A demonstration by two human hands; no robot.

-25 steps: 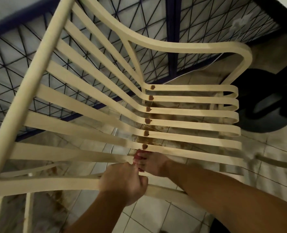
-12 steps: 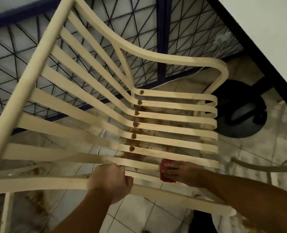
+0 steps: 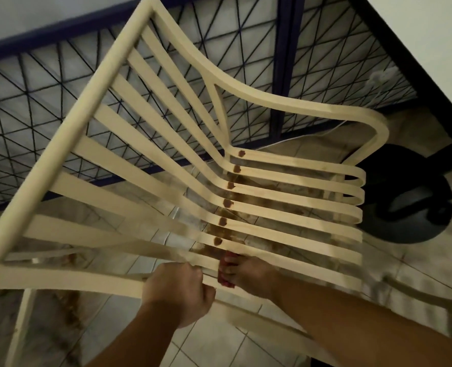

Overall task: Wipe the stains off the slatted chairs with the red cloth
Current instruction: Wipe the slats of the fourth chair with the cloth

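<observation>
A cream slatted chair [image 3: 285, 207] fills the view, seen from above. Several brown stains [image 3: 227, 203] sit in a line down the bend where seat meets back. My left hand [image 3: 177, 292] grips the chair's near side rail. My right hand [image 3: 246, 271] presses the red cloth [image 3: 223, 272] onto the nearest seat slats, just below the lowest stain [image 3: 217, 241]. Most of the cloth is hidden under my fingers.
A dark blue metal grille [image 3: 113, 83] stands behind the chair. A black round object [image 3: 410, 202] lies on the tiled floor at the right. Brown smears mark the floor [image 3: 71, 311] under the chair. Part of another chair's frame [image 3: 431, 295] shows at the right.
My right hand slid the red cloth back left along the near slats, toward the line of stains. My left hand kept its hold on the rail. The view shifted right.
</observation>
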